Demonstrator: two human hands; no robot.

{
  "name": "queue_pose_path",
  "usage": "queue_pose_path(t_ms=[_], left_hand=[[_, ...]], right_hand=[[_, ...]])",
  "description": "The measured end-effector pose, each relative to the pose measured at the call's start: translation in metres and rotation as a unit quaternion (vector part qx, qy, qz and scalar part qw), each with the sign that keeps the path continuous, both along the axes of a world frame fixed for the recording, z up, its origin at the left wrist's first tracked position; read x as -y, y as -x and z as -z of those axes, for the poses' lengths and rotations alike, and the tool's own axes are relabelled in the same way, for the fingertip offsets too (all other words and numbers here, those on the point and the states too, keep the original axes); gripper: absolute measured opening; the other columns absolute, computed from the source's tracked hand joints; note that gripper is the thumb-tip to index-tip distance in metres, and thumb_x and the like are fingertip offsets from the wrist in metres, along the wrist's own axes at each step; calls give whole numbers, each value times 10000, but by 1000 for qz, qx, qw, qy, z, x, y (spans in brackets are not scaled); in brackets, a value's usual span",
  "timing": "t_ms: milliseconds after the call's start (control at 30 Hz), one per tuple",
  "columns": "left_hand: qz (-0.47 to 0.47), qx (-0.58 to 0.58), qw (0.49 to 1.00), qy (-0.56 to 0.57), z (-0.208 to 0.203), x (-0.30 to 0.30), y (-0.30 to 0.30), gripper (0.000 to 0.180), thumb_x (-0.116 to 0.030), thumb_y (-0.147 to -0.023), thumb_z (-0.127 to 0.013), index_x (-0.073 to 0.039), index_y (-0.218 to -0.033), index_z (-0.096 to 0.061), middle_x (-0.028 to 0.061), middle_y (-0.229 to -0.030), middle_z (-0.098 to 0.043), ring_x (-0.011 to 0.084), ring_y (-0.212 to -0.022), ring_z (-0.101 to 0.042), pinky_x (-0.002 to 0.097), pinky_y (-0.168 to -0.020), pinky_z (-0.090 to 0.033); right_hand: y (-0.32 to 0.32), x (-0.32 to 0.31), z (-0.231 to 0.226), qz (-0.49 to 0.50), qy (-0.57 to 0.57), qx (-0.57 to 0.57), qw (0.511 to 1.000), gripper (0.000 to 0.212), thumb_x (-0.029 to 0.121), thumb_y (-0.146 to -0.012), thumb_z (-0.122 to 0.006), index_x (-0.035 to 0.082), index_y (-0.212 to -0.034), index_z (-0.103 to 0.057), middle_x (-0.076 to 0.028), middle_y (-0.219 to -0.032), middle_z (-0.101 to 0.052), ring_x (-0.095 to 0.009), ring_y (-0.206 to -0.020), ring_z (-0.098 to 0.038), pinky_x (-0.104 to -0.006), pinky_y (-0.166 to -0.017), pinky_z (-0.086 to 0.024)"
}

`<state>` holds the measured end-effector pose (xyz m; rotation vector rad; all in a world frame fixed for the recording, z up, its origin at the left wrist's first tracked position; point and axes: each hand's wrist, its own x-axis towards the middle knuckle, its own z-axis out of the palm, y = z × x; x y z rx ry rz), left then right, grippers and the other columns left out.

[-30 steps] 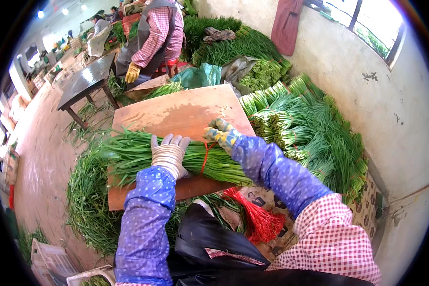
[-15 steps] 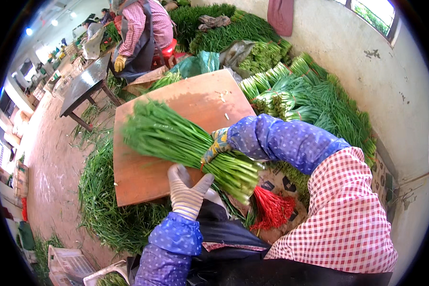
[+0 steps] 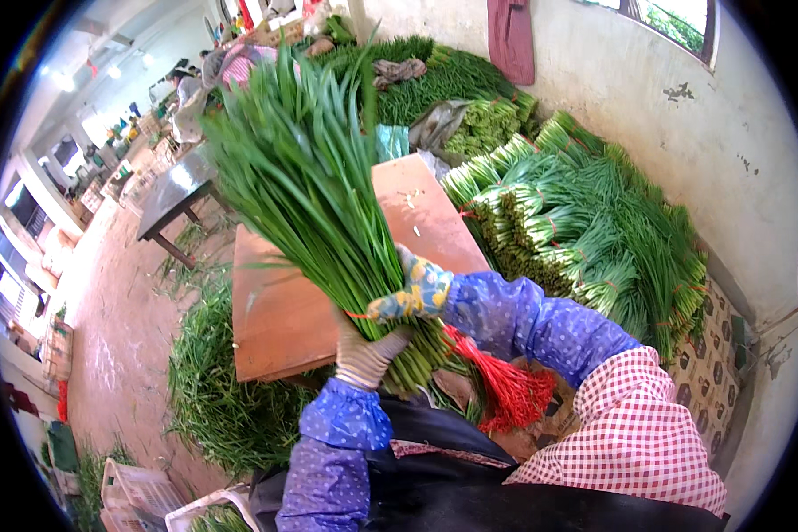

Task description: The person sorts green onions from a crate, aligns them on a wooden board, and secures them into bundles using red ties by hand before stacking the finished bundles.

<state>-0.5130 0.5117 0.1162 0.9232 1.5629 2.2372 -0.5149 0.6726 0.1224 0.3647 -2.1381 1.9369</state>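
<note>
A thick bunch of garlic chives [image 3: 328,213] stands tilted in front of me, its leaf tips up and to the left, its pale stem ends low near my lap. My right hand [image 3: 419,288], in a blue and yellow patterned glove, wraps round the bunch from the right. A red tie [image 3: 356,316] shows at its fingertips. Lower down, my left hand [image 3: 366,355], in a striped glove, is closed round the stems from the left, its fingers partly hidden behind them. Under the bunch is a brown wooden board [image 3: 279,328].
Tied bunches of chives [image 3: 585,222] are stacked at the right by the wall. Red ties [image 3: 510,386] hang beside my lap. Loose chives [image 3: 230,381] lie heaped left of the board. A dark table [image 3: 177,186], plastic crates [image 3: 142,492] and other people [image 3: 186,97] are farther off.
The bunch has been raised off the board and swung more upright. My left hand, open beside it before, has closed on the stems below my right hand.
</note>
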Motion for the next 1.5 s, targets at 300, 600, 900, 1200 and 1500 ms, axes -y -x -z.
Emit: queue_pose_path(t_ms=[300,600,900,1200,1500], left_hand=[[159,321,918,-169,-2,-21,120,637,-464,-877,-508,-86,-1362,-345,120,-1357,-420,296,-1212,-435,481,-1014,-374],[-51,146,984,-89,40,-6,121,450,-207,-755,-733,-117,-1160,-558,65,-1109,-611,224,-1041,-580,353,-905,-481],[-66,172,966,181,40,23,20,446,-73,-772,-665,-2,-1184,-508,118,-1029,-619,186,-919,-600,316,-812,-476],[-209,-415,786,409,-25,36,49,859,-201,-666,-746,34,-1348,-278,248,-1270,-451,361,-1190,-445,454,-1015,-332],[-44,-353,594,721,-32,-22,104,1118,-408,-559,-810,-115,-1433,-176,112,-1441,-319,256,-1325,-313,495,-1074,-221]], right_hand=[[65,14,-57,-14,27,-141,990,823,149,-596,-824,36,-1301,-414,-108,-1248,-545,-221,-1135,-521,-349,-987,-402],[98,38,-94,106,-363,-41,925,480,173,-606,-753,41,-1007,-524,-167,-951,-605,-359,-957,-582,-440,-819,-466],[104,47,-3,5,-667,11,745,984,266,-571,-761,21,-1394,-279,-170,-1193,-509,-329,-1122,-490,-433,-998,-345],[44,19,-23,35,-639,40,767,189,185,-739,-585,74,-863,-675,-90,-862,-668,-281,-868,-642,-405,-756,-509],[-34,19,31,-11,-295,0,956,141,203,-850,-587,68,-883,-610,-178,-1018,-565,-326,-931,-559,-406,-781,-465]])
